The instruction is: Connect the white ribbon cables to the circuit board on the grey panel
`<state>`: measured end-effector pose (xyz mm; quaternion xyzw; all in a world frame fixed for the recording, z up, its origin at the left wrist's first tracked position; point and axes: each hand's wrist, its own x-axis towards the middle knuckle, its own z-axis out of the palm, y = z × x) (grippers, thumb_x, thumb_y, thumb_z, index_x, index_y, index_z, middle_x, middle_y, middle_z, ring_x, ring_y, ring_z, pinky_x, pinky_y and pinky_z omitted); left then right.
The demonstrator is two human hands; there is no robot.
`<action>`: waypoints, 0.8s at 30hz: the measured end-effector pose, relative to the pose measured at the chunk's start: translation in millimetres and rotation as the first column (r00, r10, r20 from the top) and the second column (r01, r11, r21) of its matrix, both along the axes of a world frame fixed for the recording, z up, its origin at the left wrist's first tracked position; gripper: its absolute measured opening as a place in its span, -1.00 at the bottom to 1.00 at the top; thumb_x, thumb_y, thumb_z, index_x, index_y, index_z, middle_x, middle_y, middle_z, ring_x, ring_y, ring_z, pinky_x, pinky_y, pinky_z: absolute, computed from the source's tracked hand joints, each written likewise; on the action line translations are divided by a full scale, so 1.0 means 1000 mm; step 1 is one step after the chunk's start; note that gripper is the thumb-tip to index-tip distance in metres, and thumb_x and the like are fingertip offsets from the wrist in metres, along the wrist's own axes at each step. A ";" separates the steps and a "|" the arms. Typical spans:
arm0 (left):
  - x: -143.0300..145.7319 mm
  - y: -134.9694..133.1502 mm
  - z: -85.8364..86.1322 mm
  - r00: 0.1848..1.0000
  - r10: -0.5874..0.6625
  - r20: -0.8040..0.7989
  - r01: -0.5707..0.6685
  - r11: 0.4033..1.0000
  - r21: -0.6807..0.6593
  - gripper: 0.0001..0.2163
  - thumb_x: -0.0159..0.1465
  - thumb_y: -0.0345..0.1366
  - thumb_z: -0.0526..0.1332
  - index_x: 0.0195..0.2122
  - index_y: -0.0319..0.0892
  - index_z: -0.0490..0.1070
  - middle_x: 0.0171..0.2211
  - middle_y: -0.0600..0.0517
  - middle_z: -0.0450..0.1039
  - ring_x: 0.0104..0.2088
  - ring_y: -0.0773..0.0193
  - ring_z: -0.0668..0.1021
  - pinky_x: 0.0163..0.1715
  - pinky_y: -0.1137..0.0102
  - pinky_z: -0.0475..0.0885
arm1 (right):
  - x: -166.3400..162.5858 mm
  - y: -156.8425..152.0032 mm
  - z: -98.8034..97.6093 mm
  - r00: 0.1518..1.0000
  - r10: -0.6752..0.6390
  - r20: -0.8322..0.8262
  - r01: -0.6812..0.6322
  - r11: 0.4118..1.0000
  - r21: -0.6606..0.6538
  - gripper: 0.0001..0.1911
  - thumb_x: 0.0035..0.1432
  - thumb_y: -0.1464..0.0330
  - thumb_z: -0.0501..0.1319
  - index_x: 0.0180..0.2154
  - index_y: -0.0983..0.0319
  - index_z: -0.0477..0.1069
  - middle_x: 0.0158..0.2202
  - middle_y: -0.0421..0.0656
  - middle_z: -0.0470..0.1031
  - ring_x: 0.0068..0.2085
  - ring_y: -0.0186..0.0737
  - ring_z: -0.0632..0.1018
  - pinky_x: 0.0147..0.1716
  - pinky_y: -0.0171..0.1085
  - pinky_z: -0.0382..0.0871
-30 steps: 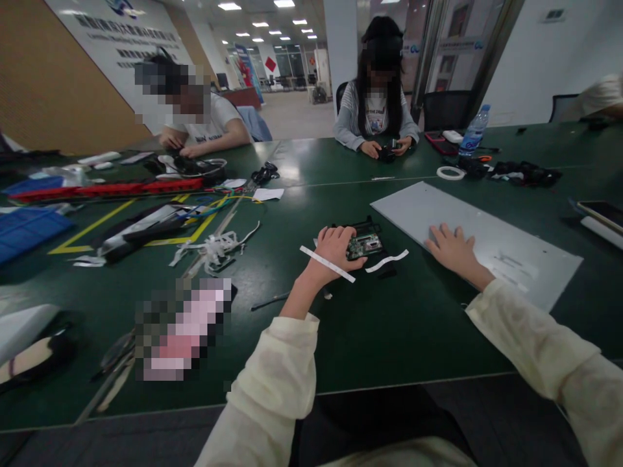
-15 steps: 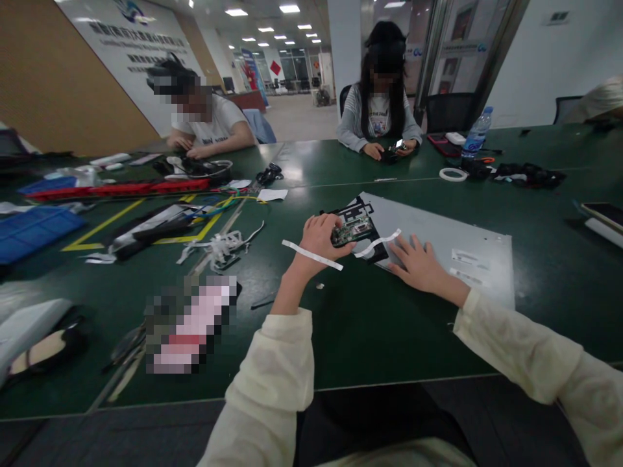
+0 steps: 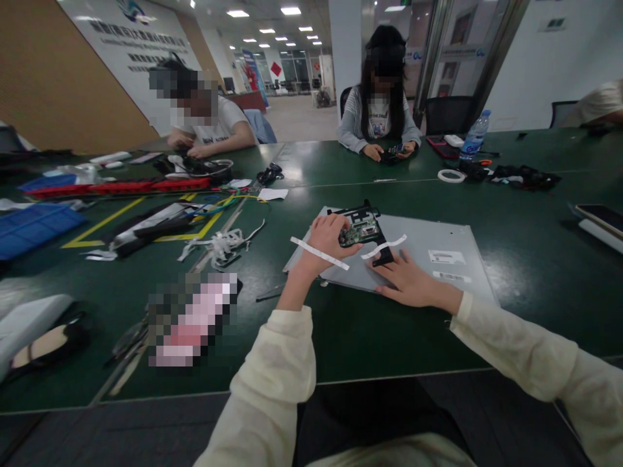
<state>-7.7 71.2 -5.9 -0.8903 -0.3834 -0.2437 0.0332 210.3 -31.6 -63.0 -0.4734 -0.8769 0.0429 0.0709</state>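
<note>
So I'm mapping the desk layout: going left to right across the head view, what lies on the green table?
Blue tray → tangle of white ribbon cables → left hand gripping the green circuit board → right hand flat on the grey metal panel → water bottle → phone.

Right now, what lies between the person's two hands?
In the head view, a white ribbon strip and the black bracket's tip lie on the grey panel between the left hand and right hand.
</note>
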 end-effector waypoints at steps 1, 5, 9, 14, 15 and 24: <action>0.001 0.000 -0.001 1.000 -0.007 -0.002 0.007 1.000 0.001 -0.64 0.07 -0.03 0.29 -0.24 -0.14 0.28 -0.20 -0.03 0.37 -0.12 0.08 0.41 -0.01 0.21 0.23 | -0.003 -0.003 0.002 1.000 0.029 -0.010 -0.029 1.000 -0.012 -0.32 0.28 0.00 -0.13 0.29 0.20 0.07 0.25 0.01 0.20 0.30 0.15 0.06 0.21 0.24 -0.21; 0.005 -0.001 -0.005 0.999 -0.034 -0.016 0.034 0.999 0.003 -0.64 0.08 -0.03 0.28 -0.23 -0.14 0.29 -0.23 -0.02 0.37 -0.14 0.09 0.41 -0.02 0.22 0.23 | -0.014 -0.013 0.007 0.993 0.111 -0.048 -0.112 0.993 -0.034 -0.32 0.26 0.01 -0.06 0.31 0.17 0.04 0.31 -0.02 0.08 0.25 0.11 0.19 0.22 0.19 -0.13; 0.009 -0.003 -0.006 0.999 -0.038 -0.032 0.037 0.999 -0.011 -0.65 0.09 -0.02 0.27 -0.23 -0.13 0.30 -0.21 -0.02 0.37 -0.11 0.08 0.41 0.03 0.20 0.19 | -0.013 -0.027 0.015 0.961 0.251 -0.115 -0.254 0.967 -0.015 -0.45 0.27 0.16 0.01 0.24 0.17 0.19 0.27 -0.10 0.19 0.26 -0.03 0.21 0.21 0.00 0.07; 0.017 -0.007 -0.013 0.995 -0.071 -0.074 0.068 0.997 -0.033 -0.65 0.10 -0.02 0.26 -0.20 -0.13 0.31 -0.18 -0.03 0.37 -0.11 0.07 0.40 0.02 0.20 0.21 | 0.018 -0.051 0.027 0.951 0.227 -0.208 -0.215 0.973 0.082 -0.64 0.30 0.28 -0.01 0.02 0.16 0.44 -0.03 -0.12 0.52 -0.05 -0.18 0.53 -0.06 -0.16 0.39; 0.019 -0.008 -0.016 0.992 -0.084 -0.092 0.081 0.996 -0.039 -0.65 0.11 -0.02 0.25 -0.20 -0.13 0.31 -0.18 -0.04 0.38 -0.11 0.07 0.40 0.01 0.20 0.22 | 0.029 -0.053 0.029 0.957 0.173 -0.233 -0.150 0.982 0.113 -0.65 0.30 0.29 -0.01 -0.02 0.16 0.46 -0.06 -0.13 0.54 -0.08 -0.18 0.54 -0.09 -0.17 0.41; 0.036 -0.018 -0.042 0.962 -0.159 -0.222 0.132 0.983 -0.130 -0.64 0.20 -0.04 0.19 -0.06 -0.14 0.31 -0.12 -0.04 0.38 -0.08 0.10 0.43 0.05 0.17 0.20 | 0.110 -0.030 0.017 0.864 -0.319 -0.389 0.425 0.876 0.227 -0.64 0.27 0.22 -0.03 -0.10 0.16 0.48 -0.09 -0.14 0.55 -0.06 -0.14 0.54 -0.05 -0.12 0.41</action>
